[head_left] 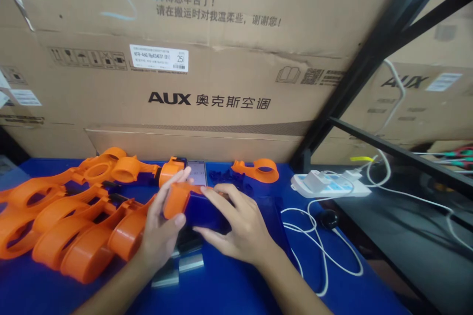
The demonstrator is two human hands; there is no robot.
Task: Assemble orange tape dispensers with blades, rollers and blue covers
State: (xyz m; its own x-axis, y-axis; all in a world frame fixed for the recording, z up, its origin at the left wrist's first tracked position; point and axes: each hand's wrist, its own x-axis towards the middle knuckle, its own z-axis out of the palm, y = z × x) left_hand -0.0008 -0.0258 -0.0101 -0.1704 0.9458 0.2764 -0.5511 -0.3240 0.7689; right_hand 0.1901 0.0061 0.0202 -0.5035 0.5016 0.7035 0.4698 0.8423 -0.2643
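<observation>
An orange plastic tape dispenser [177,200] is held up between my two hands over the blue table. My left hand [160,231] wraps round its ring end, thumb in front and fingers behind. My right hand [240,221] grips its other end with thumb and fingertips, hiding part of it. Beneath my hands lie several grey metal-looking pieces [191,263], partly covered. To the left, several more orange tape dispensers [88,253] lie piled together, some with black end parts. Small dark blue parts [231,177] lie just behind my right hand.
A phone [197,172] lies behind my hands, and a single orange dispenser [264,171] lies at the back. A white power strip [328,184] and loose white cables [318,251] are on the right. A large cardboard box [207,74] stands behind, beside a black metal frame [354,74].
</observation>
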